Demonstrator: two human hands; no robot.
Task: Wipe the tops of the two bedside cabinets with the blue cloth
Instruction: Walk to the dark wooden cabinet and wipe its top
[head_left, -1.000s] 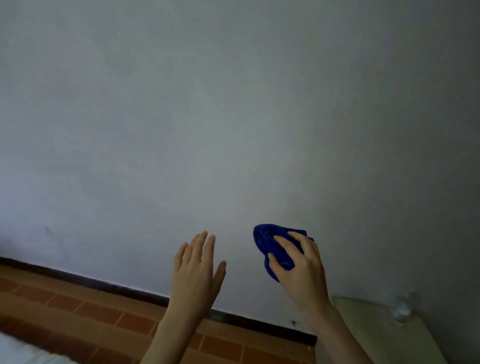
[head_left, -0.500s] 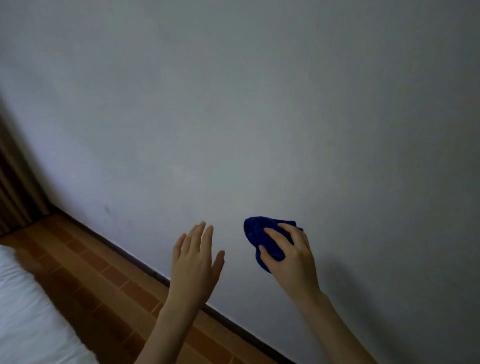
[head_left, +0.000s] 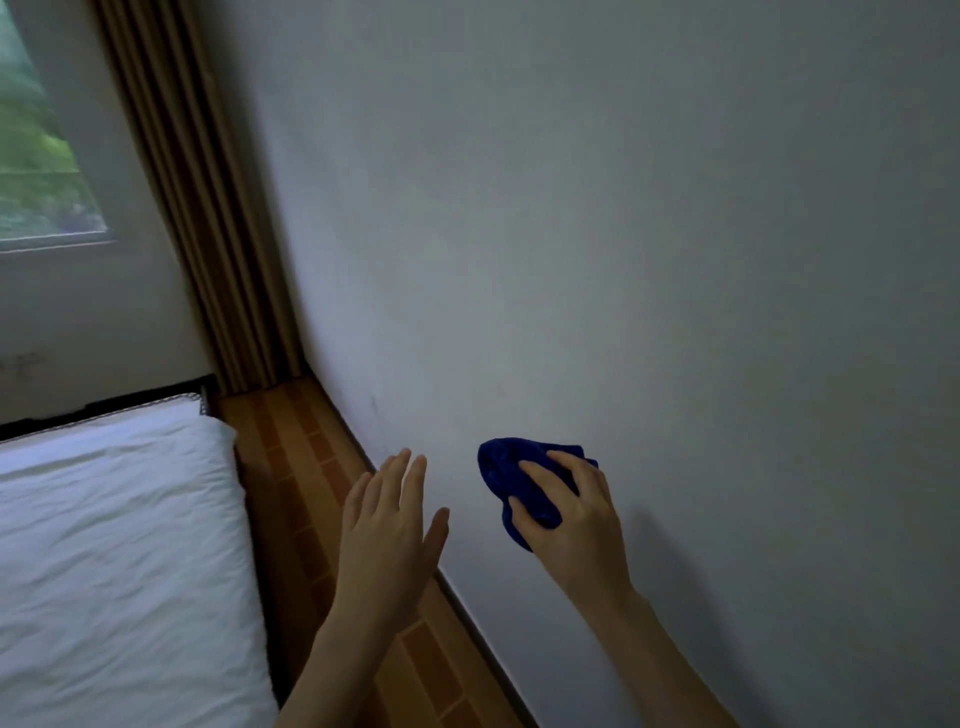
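Observation:
My right hand (head_left: 574, 525) holds the bunched dark blue cloth (head_left: 506, 467) up in the air in front of a pale wall. Fingers wrap over the cloth from the right and part of it sticks out to the upper left. My left hand (head_left: 387, 530) is raised beside it, to the left, flat and open with nothing in it. The two hands are apart. No bedside cabinet is in view.
A bed with white bedding (head_left: 114, 545) fills the lower left. A narrow strip of brown tiled floor (head_left: 306, 499) runs between the bed and the pale wall (head_left: 623, 260). A brown curtain (head_left: 208, 218) hangs in the corner beside a window (head_left: 36, 156).
The view has swung left: the pale cabinet top at lower right went out of sight, and the bed, curtain and window came in. Both hands keep the same pose, cloth still held.

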